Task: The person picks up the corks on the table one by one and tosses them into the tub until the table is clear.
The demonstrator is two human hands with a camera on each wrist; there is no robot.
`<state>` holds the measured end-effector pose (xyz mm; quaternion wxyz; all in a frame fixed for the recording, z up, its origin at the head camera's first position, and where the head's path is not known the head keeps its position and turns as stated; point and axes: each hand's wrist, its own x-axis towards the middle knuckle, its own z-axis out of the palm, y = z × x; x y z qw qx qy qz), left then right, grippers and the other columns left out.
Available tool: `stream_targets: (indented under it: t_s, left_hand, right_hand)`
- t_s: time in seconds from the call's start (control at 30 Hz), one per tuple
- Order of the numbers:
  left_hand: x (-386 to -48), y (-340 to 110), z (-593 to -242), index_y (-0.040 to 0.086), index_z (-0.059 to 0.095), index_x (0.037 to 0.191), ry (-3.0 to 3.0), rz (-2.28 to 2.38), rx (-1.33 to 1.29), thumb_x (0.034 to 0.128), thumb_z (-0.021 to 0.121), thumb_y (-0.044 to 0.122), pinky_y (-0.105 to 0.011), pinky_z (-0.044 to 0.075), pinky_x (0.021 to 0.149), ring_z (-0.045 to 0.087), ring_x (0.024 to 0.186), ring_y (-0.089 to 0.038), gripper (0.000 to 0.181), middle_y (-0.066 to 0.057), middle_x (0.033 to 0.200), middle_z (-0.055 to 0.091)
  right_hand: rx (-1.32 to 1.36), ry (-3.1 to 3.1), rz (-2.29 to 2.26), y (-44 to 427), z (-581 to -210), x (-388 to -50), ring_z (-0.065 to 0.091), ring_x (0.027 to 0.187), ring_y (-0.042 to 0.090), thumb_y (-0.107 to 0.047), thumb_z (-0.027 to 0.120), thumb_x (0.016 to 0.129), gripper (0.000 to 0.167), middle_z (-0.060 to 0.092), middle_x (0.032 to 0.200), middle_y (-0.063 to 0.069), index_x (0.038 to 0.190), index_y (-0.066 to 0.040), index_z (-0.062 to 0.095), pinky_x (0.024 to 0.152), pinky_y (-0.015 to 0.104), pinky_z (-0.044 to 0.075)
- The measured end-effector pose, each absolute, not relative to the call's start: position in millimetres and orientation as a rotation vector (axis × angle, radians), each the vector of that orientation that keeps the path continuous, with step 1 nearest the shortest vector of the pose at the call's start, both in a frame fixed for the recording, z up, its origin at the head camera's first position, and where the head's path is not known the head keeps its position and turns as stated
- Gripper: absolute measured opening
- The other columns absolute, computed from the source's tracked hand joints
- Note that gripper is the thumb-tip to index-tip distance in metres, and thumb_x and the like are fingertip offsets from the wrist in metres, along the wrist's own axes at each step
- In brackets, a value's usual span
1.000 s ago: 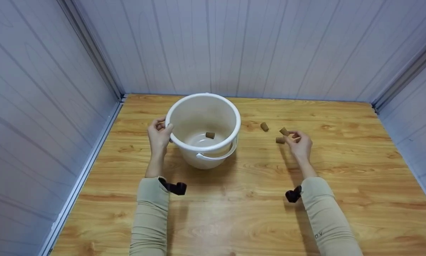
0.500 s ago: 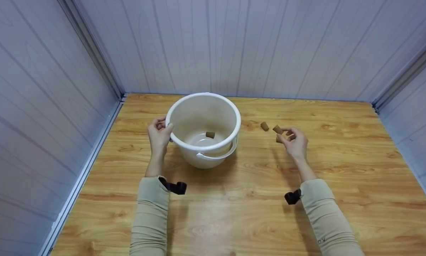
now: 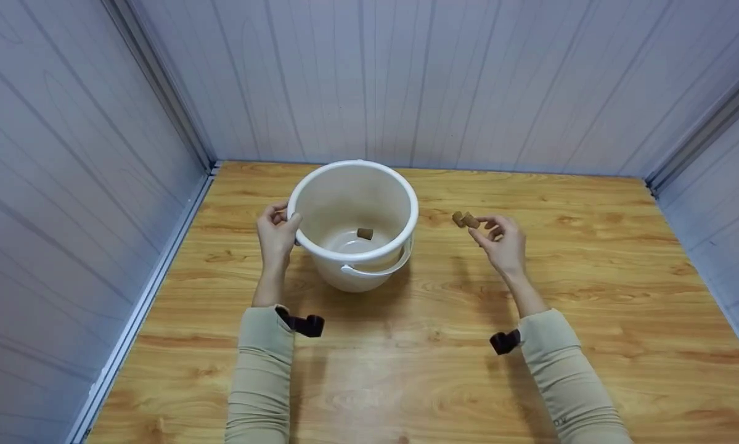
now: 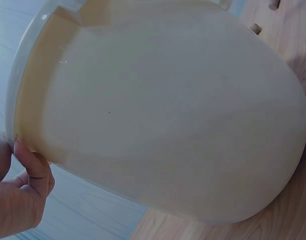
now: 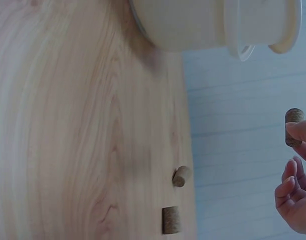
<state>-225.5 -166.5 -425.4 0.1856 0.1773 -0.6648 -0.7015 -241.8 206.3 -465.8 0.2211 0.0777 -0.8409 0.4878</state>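
A white plastic bucket stands on the wooden tabletop, a little tilted toward my left hand. That hand grips its rim on the left side, thumb inside and fingers outside. One cork lies on the bucket's floor. To the right of the bucket, my right hand pinches another cork between thumb and fingertip, above the table. Two more corks, a nearer cork and a farther cork, lie on the table in the right wrist view; the hand hides one of them in the head view.
The bucket's handle hangs down on its near right side. A pale panelled wall rises at the table's back edge, with side walls left and right. Dark wrist cameras sit at both cuffs, such as the left camera.
My right hand has moved left, toward the bucket, carrying the pinched cork and passing over a cork on the table. The left hand and the bucket have stayed put.
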Motion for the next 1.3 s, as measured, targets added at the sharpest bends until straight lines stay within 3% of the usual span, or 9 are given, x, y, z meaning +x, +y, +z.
stream_targets:
  t_s: [0.13,0.37,0.6,0.8,1.3]
  left_hand:
    - [-225,-166,-425,-0.01,0.06,0.106,-1.871,-1.982,0.497,0.0783,0.057,-0.009,-0.012,0.037,0.034,0.049,0.049,-0.006,0.028,-0.005,0.073,0.051]
    - [-224,-167,-427,-0.01,0.06,0.105,-1.862,-1.989,0.494,0.0781,0.057,-0.009,-0.012,0.036,0.034,0.048,0.047,-0.005,0.028,-0.005,0.072,0.051]
    - [-223,-167,-428,-0.01,0.06,0.11,-1.876,-1.983,0.486,0.0786,0.056,-0.009,-0.012,0.039,0.035,0.049,0.045,-0.006,0.032,-0.007,0.074,0.051]
    - [-223,-168,-427,-0.011,0.06,0.11,-1.875,-1.985,0.488,0.0788,0.056,-0.01,-0.012,0.039,0.035,0.048,0.045,-0.006,0.032,-0.006,0.074,0.051]
    - [-225,-167,-428,-0.012,0.061,0.107,-1.838,-2.01,0.454,0.0786,0.055,-0.01,-0.013,0.038,0.034,0.049,0.046,-0.005,0.029,-0.006,0.071,0.052]
  right_hand:
    - [0.28,-2.3,1.346,200,-459,-241,0.046,0.061,0.004,-0.001,0.076,0.081,0.019,0.057,0.084,0.02,0.097,0.006,0.07,0.055,0.013,0.04]
    - [0.343,-2.29,1.336,191,-448,-238,0.046,0.061,0.002,-0.003,0.077,0.08,0.018,0.055,0.083,0.008,0.096,0.004,0.071,0.054,0.013,0.04]
    - [0.414,-2.295,1.35,182,-438,-234,0.047,0.062,0.003,-0.003,0.076,0.081,0.019,0.057,0.086,0.018,0.097,0.004,0.07,0.055,0.015,0.04]
    - [0.51,-2.273,1.34,171,-427,-232,0.049,0.063,0.006,-0.003,0.077,0.081,0.018,0.058,0.084,0.013,0.097,0.003,0.07,0.054,0.016,0.04]
    - [0.591,-2.247,1.431,143,-410,-230,0.048,0.064,0.011,-0.001,0.078,0.078,0.018,0.057,0.082,0.013,0.094,0.004,0.07,0.054,0.016,0.038]
